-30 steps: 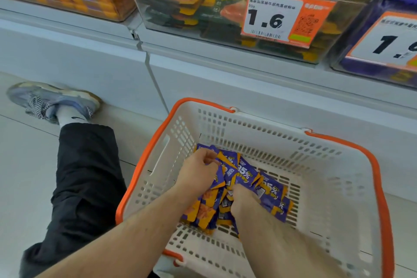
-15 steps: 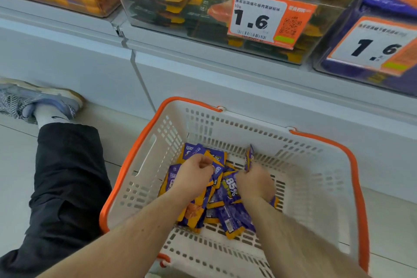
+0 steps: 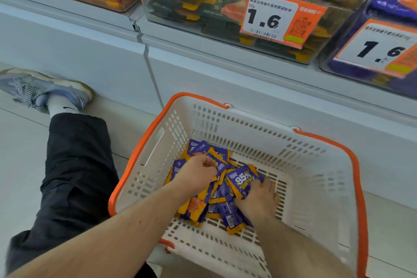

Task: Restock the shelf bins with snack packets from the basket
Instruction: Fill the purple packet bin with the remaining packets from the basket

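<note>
Both hands reach into the basket (image 3: 320,178): left hand (image 3: 198,170) curled gripping purple packets (image 3: 216,207), right hand (image 3: 259,201) pinching 1 packet (image 3: 242,181).

A grey-blue sneaker (image 3: 45,92) with a white sock (image 3: 59,108) is resting against the shelf base (image 3: 94,58), a black trouser leg (image 3: 74,176) lying across the pale tiled floor (image 3: 20,142).

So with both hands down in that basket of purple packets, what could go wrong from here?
The left hand and right hand are gathering loose purple packets; lifted as a bunch, some may well slip back into the basket. The bin of dark green packets sits right beside the purple bin, so a careless drop could land in the wrong one.
</note>
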A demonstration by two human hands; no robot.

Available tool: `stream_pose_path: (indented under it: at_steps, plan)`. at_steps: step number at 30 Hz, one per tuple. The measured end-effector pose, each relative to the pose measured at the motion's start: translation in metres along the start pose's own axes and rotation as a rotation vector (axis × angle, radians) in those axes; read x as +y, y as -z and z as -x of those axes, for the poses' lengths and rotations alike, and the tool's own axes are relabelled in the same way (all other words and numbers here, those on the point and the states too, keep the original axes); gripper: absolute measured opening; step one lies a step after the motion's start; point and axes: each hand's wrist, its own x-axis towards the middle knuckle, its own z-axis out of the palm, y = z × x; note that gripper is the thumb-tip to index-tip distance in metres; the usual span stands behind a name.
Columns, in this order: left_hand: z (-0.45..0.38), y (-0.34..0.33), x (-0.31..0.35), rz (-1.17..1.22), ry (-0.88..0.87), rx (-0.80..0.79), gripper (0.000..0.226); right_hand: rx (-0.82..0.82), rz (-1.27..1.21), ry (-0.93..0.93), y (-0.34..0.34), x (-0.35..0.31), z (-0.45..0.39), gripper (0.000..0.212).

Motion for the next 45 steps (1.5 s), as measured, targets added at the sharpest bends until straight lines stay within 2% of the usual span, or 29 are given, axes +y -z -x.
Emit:
stream_pose_path:
  at_steps: [3, 5, 11, 14, 17, 18, 19, 21, 23, 30, 36, 39, 45]
  plan:
    - [-0.003, -0.005, 0.002, -0.023, 0.013, -0.019, 0.014, -0.125, -0.056, -0.037, 0.0, 0.001, -0.014, 0.107]
    - [-0.002, -0.007, 0.003, -0.034, 0.026, -0.024, 0.016, -0.144, -0.052, -0.032, -0.001, 0.002, -0.017, 0.106]
    - [-0.005, -0.012, -0.001, -0.001, 0.094, -0.011, 0.018, -0.064, -0.054, -0.029, 0.015, 0.003, -0.01, 0.095]
    - [-0.008, -0.023, 0.0, 0.141, 0.18, 0.01, 0.034, -0.058, -0.164, 0.02, 0.04, -0.005, -0.003, 0.089]
    - [-0.006, -0.035, 0.01, 0.349, 0.287, 0.03, 0.057, 0.03, -0.246, 0.123, 0.072, -0.021, 0.011, 0.085]
    - [-0.004, -0.037, 0.013, 0.468, 0.299, 0.034, 0.058, 0.068, -0.257, 0.164, 0.083, -0.028, 0.017, 0.086]
    - [-0.001, -0.037, 0.018, 0.602, 0.285, 0.03, 0.049, 0.1, -0.265, 0.199, 0.093, -0.034, 0.025, 0.089]
    - [0.004, -0.035, 0.028, 0.794, 0.171, 0.009, 0.027, 0.159, -0.274, 0.257, 0.113, -0.042, 0.042, 0.094]
    - [0.01, -0.029, 0.04, 0.855, 0.032, 0.0, 0.019, 0.207, -0.286, 0.296, 0.134, -0.046, 0.058, 0.099]
    - [0.036, -0.011, 0.094, 0.676, -0.34, 0.027, 0.019, 0.499, -0.226, 0.363, 0.201, -0.043, 0.097, 0.108]
    - [0.065, -0.014, 0.145, 0.666, -0.516, -0.061, 0.021, 0.76, -0.282, 0.339, 0.234, -0.037, 0.118, 0.093]
    - [0.079, -0.013, 0.174, 0.643, -0.577, -0.089, 0.021, 0.802, -0.383, 0.33, 0.259, -0.031, 0.127, 0.091]
    - [0.098, -0.006, 0.246, 0.437, -0.755, -0.068, 0.015, 0.762, -0.643, 0.368, 0.32, -0.012, 0.137, 0.077]
